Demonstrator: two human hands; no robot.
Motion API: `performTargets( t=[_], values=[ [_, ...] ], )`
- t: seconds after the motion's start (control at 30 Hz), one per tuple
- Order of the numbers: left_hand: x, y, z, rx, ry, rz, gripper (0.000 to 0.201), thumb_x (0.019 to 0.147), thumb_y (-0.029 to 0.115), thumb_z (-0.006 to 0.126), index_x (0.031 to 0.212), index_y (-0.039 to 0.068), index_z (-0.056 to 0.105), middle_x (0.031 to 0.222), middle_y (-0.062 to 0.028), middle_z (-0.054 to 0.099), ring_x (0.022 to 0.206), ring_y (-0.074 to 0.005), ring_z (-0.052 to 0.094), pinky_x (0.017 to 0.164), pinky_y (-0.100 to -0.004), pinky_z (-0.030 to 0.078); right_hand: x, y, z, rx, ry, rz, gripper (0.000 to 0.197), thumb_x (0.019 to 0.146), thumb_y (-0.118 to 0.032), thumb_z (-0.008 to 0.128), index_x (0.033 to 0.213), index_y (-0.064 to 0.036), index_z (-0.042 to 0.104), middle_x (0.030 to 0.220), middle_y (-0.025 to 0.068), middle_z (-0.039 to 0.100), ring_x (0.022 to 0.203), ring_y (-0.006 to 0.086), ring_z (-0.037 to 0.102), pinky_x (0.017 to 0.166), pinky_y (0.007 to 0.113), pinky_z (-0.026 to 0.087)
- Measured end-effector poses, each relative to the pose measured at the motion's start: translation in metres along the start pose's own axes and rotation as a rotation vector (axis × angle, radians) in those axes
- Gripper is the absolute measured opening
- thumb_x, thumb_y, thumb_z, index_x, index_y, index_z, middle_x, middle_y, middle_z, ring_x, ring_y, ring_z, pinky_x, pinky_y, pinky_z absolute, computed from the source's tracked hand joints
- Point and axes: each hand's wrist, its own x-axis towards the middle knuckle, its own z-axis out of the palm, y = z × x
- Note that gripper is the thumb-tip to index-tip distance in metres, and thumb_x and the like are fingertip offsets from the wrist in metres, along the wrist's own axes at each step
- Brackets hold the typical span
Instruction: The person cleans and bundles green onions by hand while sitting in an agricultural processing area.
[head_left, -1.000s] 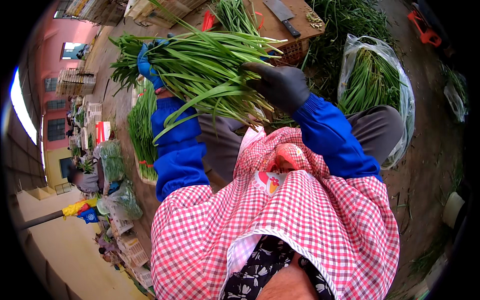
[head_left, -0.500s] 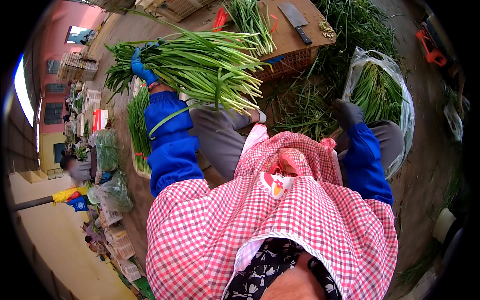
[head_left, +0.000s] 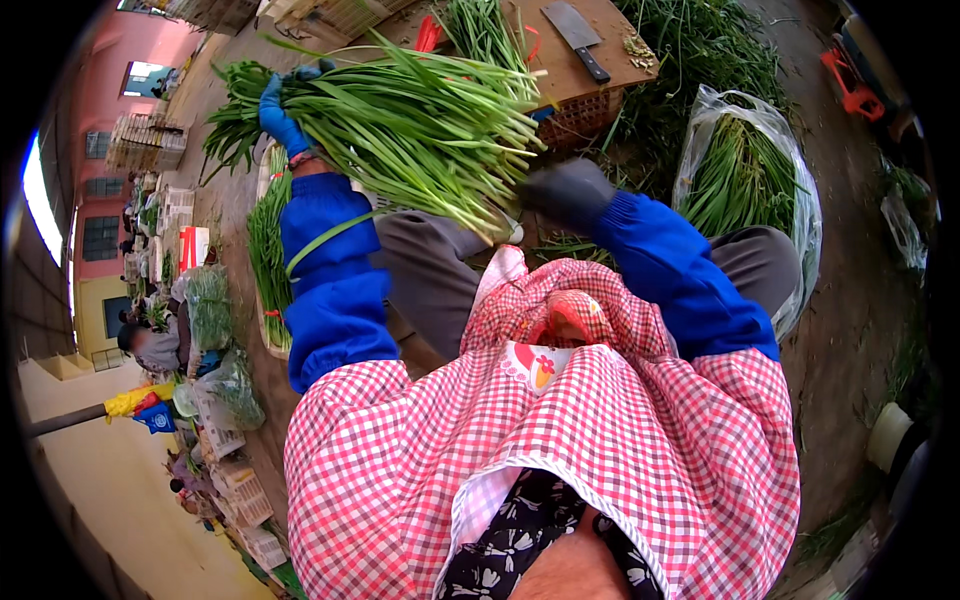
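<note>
A thick bunch of garlic chives lies across the air in front of me, leafy ends to the left and pale stalk ends to the right. My left hand, in a blue glove, is closed around its leafy part. Beside the pale ends is my right hand in a dark grey glove, smeared by motion; whether its fingers grip any stalks is unclear. Beyond the bunch, a cleaver with a black handle rests on a brown board, near another bundle of chives.
A clear plastic bag on the right holds more chives. Loose green leaves heap behind it. On the left, tied chives fill a long container. The board sits on a brown crate. Further left are stacked crates and people.
My right hand has moved left, from beside the plastic bag to the pale ends of the bunch. My left hand keeps its hold, and the bunch has shifted slightly.
</note>
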Motion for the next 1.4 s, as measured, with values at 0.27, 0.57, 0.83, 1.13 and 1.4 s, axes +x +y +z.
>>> performTargets(
  t=[0.27, 0.57, 0.83, 1.13, 1.4],
  values=[
    [-0.009, 0.023, -0.019, 0.140, 0.212, 0.156, 0.035, 0.080, 0.026, 0.043, 0.076, -0.005, 0.058, 0.075, -0.0193, 0.060, 0.079, -0.0343, 0.055, 0.090, -0.0463, 0.037, -0.103, 0.040, 0.039, -0.001, -0.371, 0.420, 0.030, 0.077, -0.024, 0.054, 0.106, -0.0183, 0.057, 0.077, 0.0125, 0.063, 0.068, 0.0283, 0.061, 0.061, 0.039, 0.048],
    [-0.003, 0.004, 0.001, 0.097, 0.081, 0.117, 0.035, 0.082, 0.026, 0.044, 0.075, -0.007, 0.055, 0.076, -0.0204, 0.059, 0.075, -0.0331, 0.056, 0.092, -0.0497, 0.034, -0.011, -0.026, 0.002, 1.492, 0.413, 0.472, 0.045, 0.079, -0.013, 0.061, 0.121, -0.0095, 0.047, 0.068, 0.0053, 0.060, 0.050, 0.0085, 0.054, 0.041, 0.022, 0.043],
    [-0.014, -0.017, 0.039, 0.076, 0.085, 0.060, 0.025, 0.080, 0.022, 0.051, 0.076, -0.003, 0.056, 0.077, -0.0185, 0.059, 0.069, -0.0312, 0.056, 0.085, -0.0529, 0.038, 0.003, -0.010, 0.007, 0.821, 0.379, 0.578, 0.034, 0.079, -0.028, 0.062, 0.104, -0.0051, 0.060, 0.070, 0.0051, 0.062, 0.044, 0.0113, 0.054, 0.042, 0.026, 0.043],
    [-0.037, -0.044, 0.050, 0.204, 0.141, 0.087, 0.029, 0.081, 0.023, 0.047, 0.080, -0.003, 0.059, 0.074, -0.0153, 0.060, 0.074, -0.0260, 0.056, 0.093, -0.0449, 0.036, 0.000, -0.008, 0.011, 1.798, 0.660, 0.414, 0.021, 0.087, -0.017, 0.049, 0.097, 0.0000, 0.056, 0.063, 0.0089, 0.059, 0.049, 0.0157, 0.057, 0.040, 0.026, 0.045],
    [-0.051, -0.031, -0.023, 0.034, 0.054, 0.024, 0.033, 0.084, 0.030, 0.040, 0.082, 0.003, 0.058, 0.090, -0.0140, 0.060, 0.094, -0.0270, 0.052, 0.095, -0.0460, 0.034, -0.067, 0.008, 0.025, 1.976, 0.007, -0.025, 0.021, 0.086, -0.015, 0.048, 0.092, 0.0042, 0.053, 0.066, 0.0141, 0.061, 0.058, 0.0233, 0.061, 0.052, 0.032, 0.050]
  ],
)
